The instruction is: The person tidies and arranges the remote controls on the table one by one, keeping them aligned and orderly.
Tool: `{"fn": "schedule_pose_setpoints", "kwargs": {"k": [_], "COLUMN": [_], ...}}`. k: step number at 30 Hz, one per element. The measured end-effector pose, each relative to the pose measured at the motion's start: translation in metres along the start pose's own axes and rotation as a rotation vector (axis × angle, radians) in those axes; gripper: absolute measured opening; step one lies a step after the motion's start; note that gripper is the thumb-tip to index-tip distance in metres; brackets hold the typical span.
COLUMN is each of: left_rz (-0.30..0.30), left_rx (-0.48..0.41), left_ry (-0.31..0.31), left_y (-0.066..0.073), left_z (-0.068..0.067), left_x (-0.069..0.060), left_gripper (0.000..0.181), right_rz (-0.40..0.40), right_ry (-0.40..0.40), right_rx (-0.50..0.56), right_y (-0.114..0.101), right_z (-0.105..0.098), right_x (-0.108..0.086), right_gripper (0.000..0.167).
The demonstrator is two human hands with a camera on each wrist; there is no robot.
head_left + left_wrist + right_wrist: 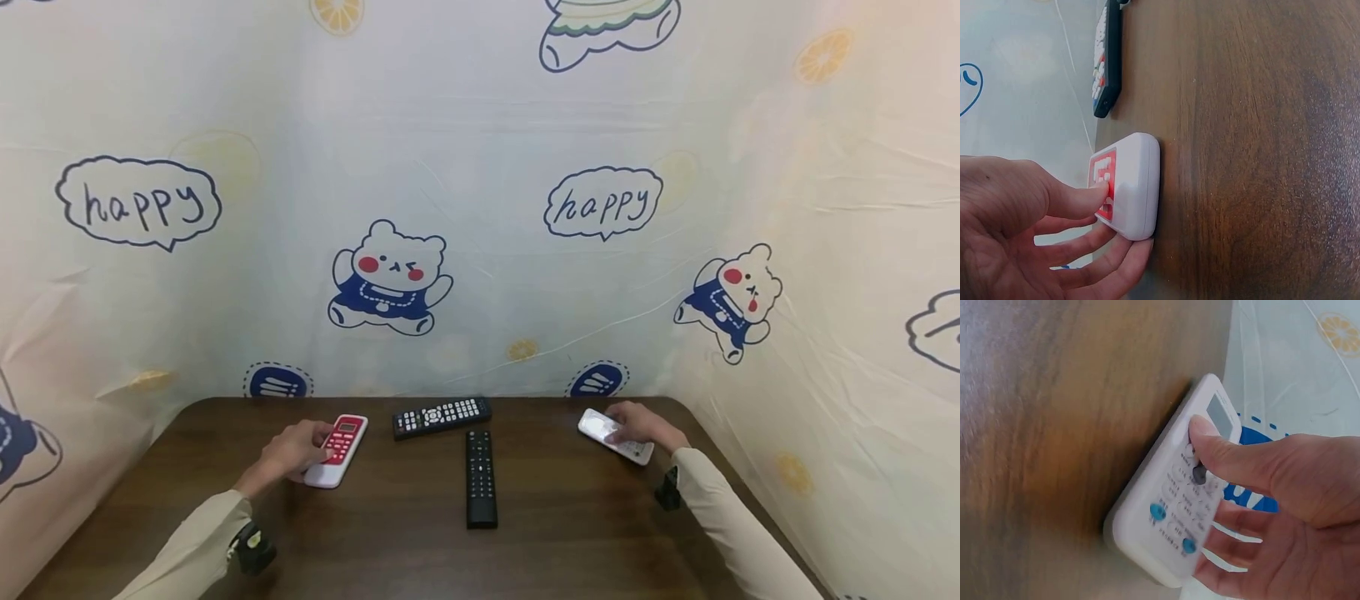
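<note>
On the left of the table, my left hand (pixel 294 450) grips a white remote control with a red face (pixel 343 444). Its thumb lies on the red keypad and the fingers curl under the far side, as the left wrist view shows with the remote (pixel 1138 181) at the tabletop. At the right, my right hand (pixel 639 423) holds a white remote control (pixel 600 427). In the right wrist view the thumb presses on the face of that remote (pixel 1166 506), below its small screen, with the fingers along its other edge; it sits slightly tilted over the wood.
Between the hands, a black remote with white buttons (pixel 441 417) lies crosswise near the back edge. A second black remote (pixel 481 482) points lengthwise in front of it. The brown table (pixel 390 542) meets a printed curtain (pixel 480 167) at the back and sides.
</note>
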State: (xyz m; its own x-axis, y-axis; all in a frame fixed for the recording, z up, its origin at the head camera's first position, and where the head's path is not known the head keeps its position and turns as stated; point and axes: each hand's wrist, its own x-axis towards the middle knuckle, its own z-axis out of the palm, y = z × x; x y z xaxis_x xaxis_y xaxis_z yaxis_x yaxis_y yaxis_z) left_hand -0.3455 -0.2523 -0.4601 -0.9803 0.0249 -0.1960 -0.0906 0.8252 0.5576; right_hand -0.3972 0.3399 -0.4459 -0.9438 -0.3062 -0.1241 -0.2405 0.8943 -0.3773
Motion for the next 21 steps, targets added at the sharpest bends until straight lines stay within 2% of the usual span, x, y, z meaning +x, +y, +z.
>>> {"fn": "schedule_pose_setpoints", "kwargs": {"k": [6,11,18,21], "left_rz": [-0.002,-0.009,-0.034,-0.028], "left_rx": [-0.015,-0.018,0.008,-0.001], "left_ry": [-0.001,0.000,-0.003,0.001], "left_y": [0.001,0.000,-0.001,-0.002], "left_z": [-0.004,-0.005,-0.002,0.000], "left_x": [0.001,0.004,0.005,0.003], "left_gripper": [0.053,0.054,0.054,0.054], "right_rz": [0.051,0.089,0.187,0.190], "right_ry": [0.033,0.022,-0.029,-0.042], "right_rx": [0.027,0.046,0.260,0.306], "right_y": [-0.008,-0.013,-0.016,-0.020], "right_z": [-0.002,-0.005,0.002,0.003], "right_x": [0.003,0.004,0.001,0.001], "right_gripper": [0.033,0.031,0.026,0.026]}}
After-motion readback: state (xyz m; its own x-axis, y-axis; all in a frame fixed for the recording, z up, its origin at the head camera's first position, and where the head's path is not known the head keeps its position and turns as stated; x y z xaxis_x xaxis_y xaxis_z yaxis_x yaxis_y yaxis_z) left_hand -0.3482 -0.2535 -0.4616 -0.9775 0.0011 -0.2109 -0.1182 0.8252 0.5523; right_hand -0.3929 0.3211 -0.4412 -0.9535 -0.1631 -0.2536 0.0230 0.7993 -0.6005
